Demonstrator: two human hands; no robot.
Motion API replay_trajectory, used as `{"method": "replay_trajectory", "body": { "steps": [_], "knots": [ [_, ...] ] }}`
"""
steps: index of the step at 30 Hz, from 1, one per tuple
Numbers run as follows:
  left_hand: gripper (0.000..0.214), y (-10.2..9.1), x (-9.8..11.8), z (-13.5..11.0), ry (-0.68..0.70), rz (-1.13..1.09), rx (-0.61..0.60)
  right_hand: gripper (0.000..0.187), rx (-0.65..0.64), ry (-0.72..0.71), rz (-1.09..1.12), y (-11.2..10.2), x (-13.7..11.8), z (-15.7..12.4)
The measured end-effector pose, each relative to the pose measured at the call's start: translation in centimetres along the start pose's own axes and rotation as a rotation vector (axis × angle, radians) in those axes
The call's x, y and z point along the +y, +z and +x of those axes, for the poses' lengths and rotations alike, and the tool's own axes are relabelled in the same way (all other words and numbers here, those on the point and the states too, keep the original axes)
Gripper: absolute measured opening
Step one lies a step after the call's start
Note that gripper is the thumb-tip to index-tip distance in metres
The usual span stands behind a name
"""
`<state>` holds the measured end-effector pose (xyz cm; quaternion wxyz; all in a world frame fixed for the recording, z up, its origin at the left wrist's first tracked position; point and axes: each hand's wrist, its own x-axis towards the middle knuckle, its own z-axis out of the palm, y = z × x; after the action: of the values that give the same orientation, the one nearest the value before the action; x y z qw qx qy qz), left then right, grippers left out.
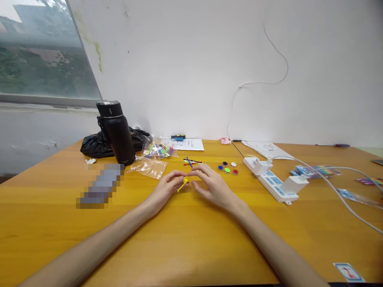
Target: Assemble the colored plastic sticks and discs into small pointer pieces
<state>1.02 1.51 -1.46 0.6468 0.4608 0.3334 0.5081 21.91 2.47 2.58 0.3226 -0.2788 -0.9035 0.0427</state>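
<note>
Both my hands meet over the middle of the wooden table (185, 239). My left hand (166, 188) and my right hand (209, 184) pinch a small yellow piece (183, 184), a stick with a round end, between their fingertips. Just beyond my fingers lie a few loose coloured sticks (191, 162), blue, red and yellow. To their right sit several small coloured round pieces (228, 167). A clear bag holding more coloured sticks (157, 149) lies behind, with an empty clear bag (147, 167) in front of it.
A black flask (116, 131) stands at the left in front of a black bag (95, 145). A white power strip (273, 181) with plugs and cables lies at the right. Papers (188, 144) rest near the wall. A blurred patch (100, 186) covers something at the left.
</note>
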Motion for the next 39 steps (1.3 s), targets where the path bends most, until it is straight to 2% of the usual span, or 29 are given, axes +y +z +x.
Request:
{"method": "replay_trajectory", "body": {
  "steps": [5,12,18,21,25,32,39],
  "knots": [
    [0.020,0.1,0.1,-0.2,-0.066,-0.146,0.009,0.027,-0.057,-0.019,0.004,0.9,-0.2,-0.1],
    [0.022,0.3,-0.2,-0.1,-0.028,-0.067,-0.046,0.015,-0.022,0.112,0.001,1.3,0.1,-0.3],
    [0.029,0.3,-0.5,-0.2,0.011,0.026,-0.084,0.016,-0.055,0.244,0.025,2.1,-0.1,-0.5],
    [0.030,0.4,-0.3,-0.2,0.033,0.128,-0.094,0.016,-0.054,0.259,0.011,2.6,-0.1,-0.6],
    [0.033,0.6,-0.1,-0.3,0.041,0.222,-0.133,0.025,-0.040,0.257,-0.061,3.1,0.1,-0.6],
    [0.036,0.9,-0.6,-0.9,0.033,0.224,-0.262,0.025,-0.040,0.224,-0.160,2.6,0.1,-0.5],
    [0.032,1.1,-0.7,-1.1,0.088,0.216,-0.251,0.020,-0.062,0.209,-0.155,2.4,-0.6,-0.4]
  ]
}}
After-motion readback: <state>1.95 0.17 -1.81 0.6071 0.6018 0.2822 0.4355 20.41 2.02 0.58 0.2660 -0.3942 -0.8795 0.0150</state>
